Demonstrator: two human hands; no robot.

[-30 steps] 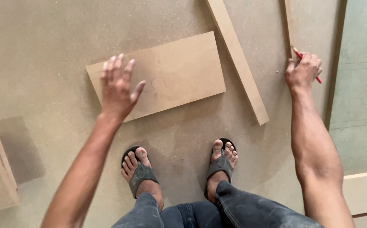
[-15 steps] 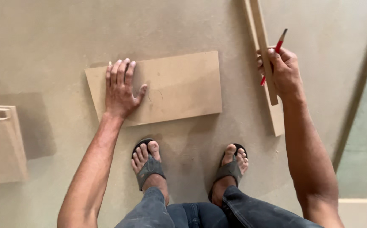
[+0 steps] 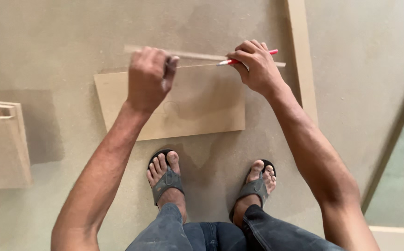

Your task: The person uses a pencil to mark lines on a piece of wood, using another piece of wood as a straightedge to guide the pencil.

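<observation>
A: Head view, looking straight down. Thin wooden strip (image 3: 197, 56) held level across the far edge of the rectangular board (image 3: 188, 104), roughly along the 9-to-3 line. Left hand (image 3: 148, 79) closed around the strip's left part, fingers curled tight, thumb up by the strip. Blurred there, so the exact pinch hard to make out.

B: And the other side?

A: Right hand (image 3: 258, 67) at about 1 o'clock from the board's middle, fingers wrapped on both the strip and a red pencil (image 3: 248, 57). Pencil lying nearly flat, tip aimed toward 9 o'clock, right at the strip's near edge.

B: Strip touching the board?

A: Cannot tell; seemingly just above or barely on the far edge. Faint curved pencil mark (image 3: 170, 108) on the board face below the left wrist.

B: Advice for doing it well?

A: Probably best to seat the strip flat on the board first, parallel to the far edge, then press down with the left hand alone. Freeing the right fingers from the strip likely needed, so the pencil can run along it cleanly. Risk of a skewed line if the strip pivots under one-sided pressure.

B: Around it?

A: Wide plank (image 3: 303, 60) at 2 o'clock, a box-like wooden piece (image 3: 4, 144) at 9 o'clock, sandalled feet (image 3: 211, 179) at 6 o'clock, all on a large sheet (image 3: 62, 42).
</observation>
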